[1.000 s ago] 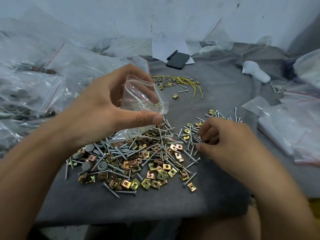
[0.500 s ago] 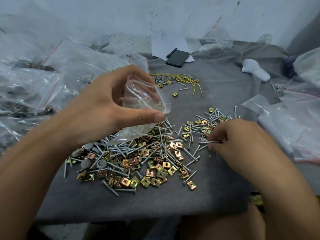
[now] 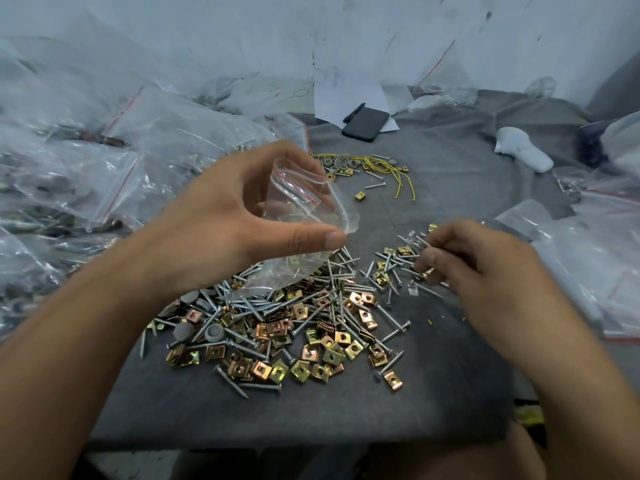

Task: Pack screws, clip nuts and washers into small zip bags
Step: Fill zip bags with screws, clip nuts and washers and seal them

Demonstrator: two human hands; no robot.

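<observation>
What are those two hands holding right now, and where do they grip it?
The left hand holds a small clear zip bag by its open mouth. The right hand pinches a few screws by one end.

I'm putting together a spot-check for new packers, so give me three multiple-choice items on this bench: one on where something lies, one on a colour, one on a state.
1. Where does the black phone lie?
A. at the far side of the cloth, beside white paper
B. inside the pile of clip nuts
C. in the right hand

2. What colour is the zip bag's seal strip?
A. blue
B. red
C. green

3. What is the right hand doing?
A. lying flat and empty
B. sealing the bag
C. pinching screws

Answers: 1 A, the black phone lies far back by white paper. 2 B, the zip bag held by the left hand has a red strip. 3 C, the right hand pinches screws.
</observation>
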